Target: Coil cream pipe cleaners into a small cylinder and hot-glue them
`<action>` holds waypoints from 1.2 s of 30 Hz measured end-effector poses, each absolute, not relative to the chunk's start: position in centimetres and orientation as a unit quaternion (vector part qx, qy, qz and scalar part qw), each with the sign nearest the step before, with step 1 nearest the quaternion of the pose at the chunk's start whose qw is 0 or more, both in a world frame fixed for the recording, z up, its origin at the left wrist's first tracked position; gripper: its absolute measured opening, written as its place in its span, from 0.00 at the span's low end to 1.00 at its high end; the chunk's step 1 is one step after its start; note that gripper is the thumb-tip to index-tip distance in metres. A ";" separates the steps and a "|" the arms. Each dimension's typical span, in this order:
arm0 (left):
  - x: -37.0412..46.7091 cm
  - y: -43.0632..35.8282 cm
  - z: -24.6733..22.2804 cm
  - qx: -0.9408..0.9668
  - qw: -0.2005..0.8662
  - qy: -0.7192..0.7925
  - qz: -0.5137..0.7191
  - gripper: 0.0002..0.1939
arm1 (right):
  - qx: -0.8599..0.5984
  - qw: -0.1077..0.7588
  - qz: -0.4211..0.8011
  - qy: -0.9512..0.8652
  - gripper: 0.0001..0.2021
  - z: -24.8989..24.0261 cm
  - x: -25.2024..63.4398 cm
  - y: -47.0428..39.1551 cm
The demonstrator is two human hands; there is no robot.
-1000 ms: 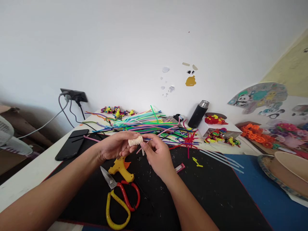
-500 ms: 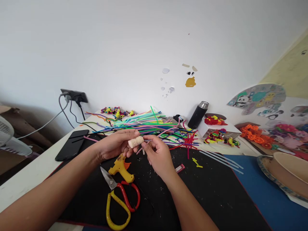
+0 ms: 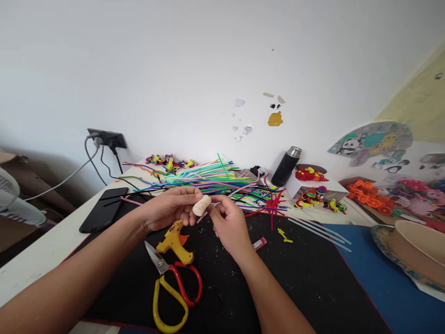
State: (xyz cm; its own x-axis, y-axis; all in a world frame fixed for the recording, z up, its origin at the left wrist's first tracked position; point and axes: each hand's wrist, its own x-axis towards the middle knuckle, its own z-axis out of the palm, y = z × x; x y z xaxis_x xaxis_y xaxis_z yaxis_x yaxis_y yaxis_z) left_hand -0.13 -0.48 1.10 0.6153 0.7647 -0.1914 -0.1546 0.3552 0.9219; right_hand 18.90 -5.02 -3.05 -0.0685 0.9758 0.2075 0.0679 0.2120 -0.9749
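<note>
A short cream cylinder of tightly wound pipe cleaner point(image 3: 200, 206) is held up between my two hands, one end tilted down toward me. My left hand point(image 3: 172, 207) has its thumb on the upper side and its fingers curled below and behind. At the other side, my right hand point(image 3: 227, 220) pinches the cylinder with thumb and forefinger. A thin pale strand hangs by the right fingertips; its source is hidden. Just beneath my left hand lies a yellow glue gun point(image 3: 179, 246). Scissors point(image 3: 170, 278) with one yellow and one red handle rest nearer me, blades slightly apart.
A heap of coloured pipe cleaners point(image 3: 208, 176) spreads along the wall. A black flask point(image 3: 287, 166) leans behind it. Glue sticks point(image 3: 320, 234) and yellow snippets point(image 3: 284, 235) lie on the black mat point(image 3: 299, 278). At left is a phone point(image 3: 104, 209); a bowl point(image 3: 422, 241) stands at right.
The cream cylinder has turned, its near end swinging down and to the right so it stands steeper. The left fingers have shifted slightly around it; both arms stay in place.
</note>
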 end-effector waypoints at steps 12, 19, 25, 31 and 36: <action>0.7 -0.8 1.1 0.494 0.715 0.324 0.374 0.19 | -0.467 0.503 0.442 -0.577 0.15 -3.8 18.9 -4.8; 0.8 -1.1 1.3 0.537 0.679 0.346 0.360 0.19 | -0.469 0.506 0.440 -0.575 0.15 -3.7 18.9 -4.7; 0.4 -1.2 1.6 0.550 0.693 0.330 0.329 0.23 | -0.479 0.505 0.423 -0.580 0.14 -3.7 19.0 -4.7; 0.2 -1.2 1.3 0.578 0.688 0.322 0.298 0.21 | -0.498 0.501 0.376 -0.600 0.10 -3.5 19.0 -4.8; 0.6 -1.4 1.3 0.590 0.671 0.330 0.303 0.18 | -0.512 0.489 0.356 -0.610 0.10 -3.5 19.1 -4.7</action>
